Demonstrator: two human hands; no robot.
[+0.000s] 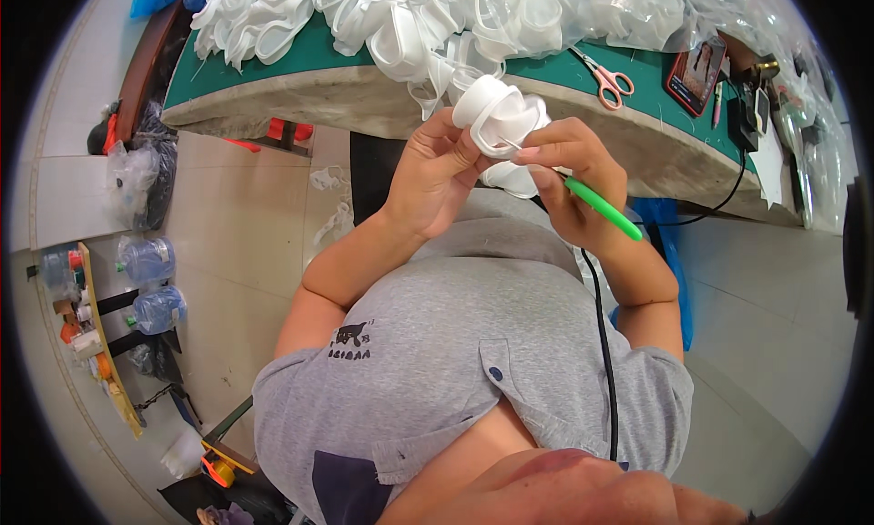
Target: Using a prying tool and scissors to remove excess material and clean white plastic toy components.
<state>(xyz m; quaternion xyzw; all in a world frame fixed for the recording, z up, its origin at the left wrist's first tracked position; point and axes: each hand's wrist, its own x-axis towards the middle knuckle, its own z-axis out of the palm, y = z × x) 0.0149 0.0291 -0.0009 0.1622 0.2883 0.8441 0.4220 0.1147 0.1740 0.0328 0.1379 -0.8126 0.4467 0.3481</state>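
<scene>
My left hand (439,165) holds a white folded fabric piece (499,115) up in front of my chest, just below the table's edge. My right hand (569,174) grips a thin tool with a green handle (603,210), its metal tip touching the white piece. More white fabric hangs under my right fingers. Both hands are close together, fingers closed around what they hold.
A green-topped table (319,56) carries a heap of white pieces (382,15), pink-handled scissors (608,79), a phone (696,74) and clear plastic bags (810,115). A black cable (603,343) runs down my grey shirt. Water bottles (150,284) and a shelf stand on the tiled floor at left.
</scene>
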